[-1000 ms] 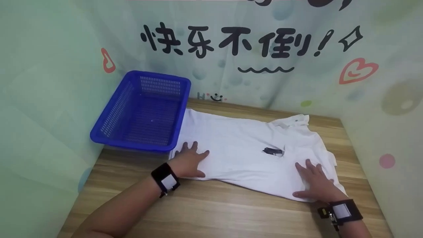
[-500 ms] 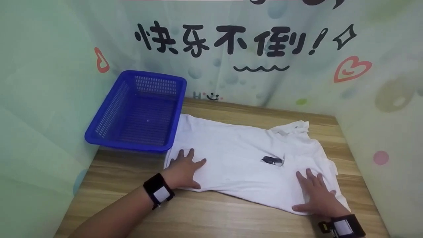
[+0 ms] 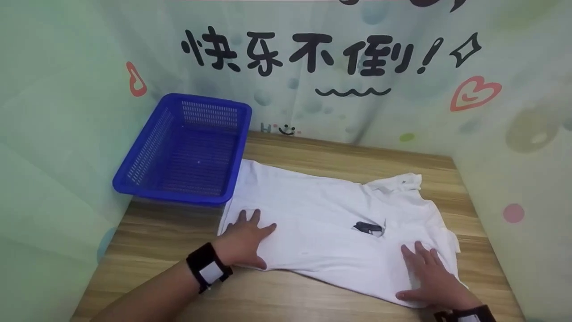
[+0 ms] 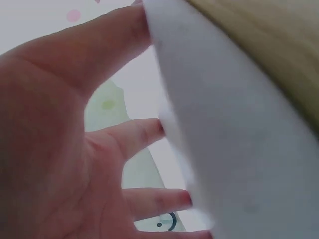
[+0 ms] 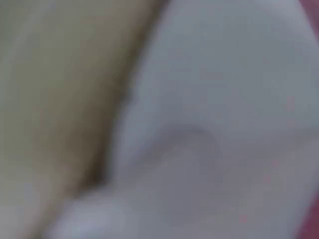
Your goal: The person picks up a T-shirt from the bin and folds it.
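A white garment (image 3: 308, 214), with a collar-like part at its far right corner and a small dark patch (image 3: 368, 228) right of its middle, lies spread on the wooden table. My left hand (image 3: 243, 239) rests on its near left corner with fingers spread. In the left wrist view the fingertips (image 4: 182, 198) touch the white cloth (image 4: 224, 109). Across on the near right part, my right hand (image 3: 431, 277) lies with spread fingers on the garment. The right wrist view is blurred and shows mostly white cloth (image 5: 214, 89) beside the wood.
A blue plastic basket (image 3: 239, 152) with slotted walls stands at the back left, overlapping the garment's left edge in the head view. Printed curtains (image 3: 286, 107) hang behind and at both sides of the wooden table (image 3: 277, 299).
In the head view, the garment and both hands have shifted nearer to the person, while the basket stays almost in place. Both hands keep their spread fingers on the cloth.
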Action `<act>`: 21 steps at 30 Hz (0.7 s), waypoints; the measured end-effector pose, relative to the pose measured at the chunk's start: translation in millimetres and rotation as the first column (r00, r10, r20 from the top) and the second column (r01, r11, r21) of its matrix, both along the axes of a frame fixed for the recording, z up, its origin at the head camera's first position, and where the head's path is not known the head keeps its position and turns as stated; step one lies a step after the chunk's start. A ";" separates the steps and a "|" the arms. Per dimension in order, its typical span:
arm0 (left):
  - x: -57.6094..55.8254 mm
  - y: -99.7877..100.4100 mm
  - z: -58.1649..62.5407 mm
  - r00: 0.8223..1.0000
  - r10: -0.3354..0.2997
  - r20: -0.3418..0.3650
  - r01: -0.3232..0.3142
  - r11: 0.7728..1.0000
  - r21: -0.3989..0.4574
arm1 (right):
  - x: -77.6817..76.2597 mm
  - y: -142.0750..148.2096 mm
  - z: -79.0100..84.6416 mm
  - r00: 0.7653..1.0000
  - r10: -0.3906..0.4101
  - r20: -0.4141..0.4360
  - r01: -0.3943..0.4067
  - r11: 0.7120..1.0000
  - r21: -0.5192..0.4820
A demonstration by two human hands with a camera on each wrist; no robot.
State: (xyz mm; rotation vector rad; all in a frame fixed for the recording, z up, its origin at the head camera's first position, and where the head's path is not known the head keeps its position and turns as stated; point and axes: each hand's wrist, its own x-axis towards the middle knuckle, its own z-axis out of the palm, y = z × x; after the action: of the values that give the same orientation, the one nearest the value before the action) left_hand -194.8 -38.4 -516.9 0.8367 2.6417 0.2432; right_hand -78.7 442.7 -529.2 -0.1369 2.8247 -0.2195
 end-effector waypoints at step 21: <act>-162.6 128.5 7.7 0.967 0.025 -0.252 -0.133 0.898 -0.420 | -219.3 84.9 39.2 0.983 0.022 -0.183 -0.034 0.997 -0.062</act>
State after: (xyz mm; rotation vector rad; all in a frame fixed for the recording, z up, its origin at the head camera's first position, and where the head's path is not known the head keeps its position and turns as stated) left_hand -357.4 90.1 -509.2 0.6381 2.7899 -0.4473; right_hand -298.0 527.6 -490.0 -0.2220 2.9961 -0.3077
